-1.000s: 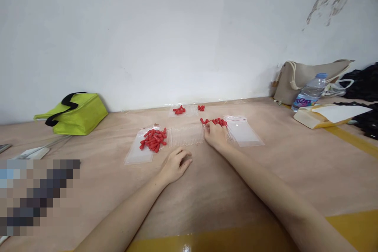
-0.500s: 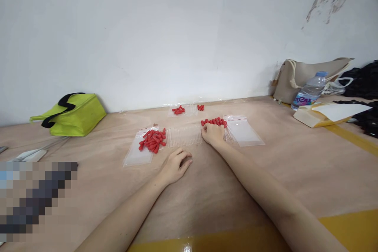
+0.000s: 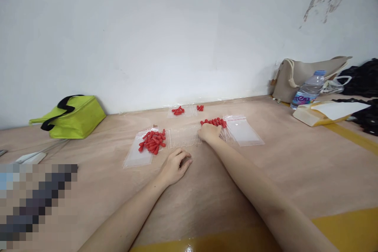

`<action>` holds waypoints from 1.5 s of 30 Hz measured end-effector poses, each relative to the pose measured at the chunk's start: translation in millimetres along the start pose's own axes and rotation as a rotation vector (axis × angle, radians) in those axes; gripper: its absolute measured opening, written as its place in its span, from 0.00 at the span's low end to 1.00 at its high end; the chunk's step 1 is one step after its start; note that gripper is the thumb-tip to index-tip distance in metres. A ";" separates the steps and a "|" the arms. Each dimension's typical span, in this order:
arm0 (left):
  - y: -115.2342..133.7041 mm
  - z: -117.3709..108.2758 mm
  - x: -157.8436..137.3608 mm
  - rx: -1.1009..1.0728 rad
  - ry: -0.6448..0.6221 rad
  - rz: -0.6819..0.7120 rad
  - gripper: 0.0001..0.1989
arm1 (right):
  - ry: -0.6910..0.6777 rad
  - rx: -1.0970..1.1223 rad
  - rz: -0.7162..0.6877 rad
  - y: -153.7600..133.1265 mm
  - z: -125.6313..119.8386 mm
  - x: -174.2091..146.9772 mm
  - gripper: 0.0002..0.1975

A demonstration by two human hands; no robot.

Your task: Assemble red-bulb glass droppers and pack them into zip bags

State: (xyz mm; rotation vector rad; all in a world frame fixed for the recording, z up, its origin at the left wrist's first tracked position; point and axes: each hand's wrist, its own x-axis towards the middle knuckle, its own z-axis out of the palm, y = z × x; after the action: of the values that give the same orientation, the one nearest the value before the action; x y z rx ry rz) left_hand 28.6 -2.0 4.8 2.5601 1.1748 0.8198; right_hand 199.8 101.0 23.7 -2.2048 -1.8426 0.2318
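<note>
My right hand (image 3: 210,132) rests on the table over a row of clear tubes with red caps (image 3: 217,122), its fingers curled on the capped ends. To its left lies a row of clear uncapped tubes (image 3: 183,137). A pile of loose red caps (image 3: 152,141) sits on a clear zip bag (image 3: 136,156) further left. My left hand (image 3: 175,165) lies flat on the table in front of the tubes, fingers loosely bent, holding nothing. An empty clear zip bag (image 3: 243,130) lies right of my right hand.
Near the wall lie another clear bag with a few red caps (image 3: 178,110) and some loose red caps (image 3: 200,108). A lime green bag (image 3: 72,116) stands at the left. A beige tote (image 3: 301,75), a water bottle (image 3: 307,89) and papers (image 3: 327,112) are at the right.
My right hand has slid slightly left along the capped tubes. The left hand has stayed put.
</note>
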 end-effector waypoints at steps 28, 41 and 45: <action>-58.4 -39.6 1.5 0.805 0.100 -0.164 0.09 | 0.440 0.067 -0.760 85.9 8.4 -82.7 0.09; -5.9 -18.3 7.1 -0.204 0.154 -0.164 0.08 | 0.376 0.181 -0.820 88.7 9.4 -77.5 0.12; 4.4 0.6 2.1 -0.426 0.039 -0.135 0.07 | 0.361 0.192 -0.805 86.5 6.9 -79.0 0.10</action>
State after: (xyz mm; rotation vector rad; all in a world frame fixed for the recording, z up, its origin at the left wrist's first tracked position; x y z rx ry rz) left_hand 32.8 -3.3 6.9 2.1082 1.0367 0.9704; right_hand 264.6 10.0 -12.0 -1.1465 -2.1868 -0.1362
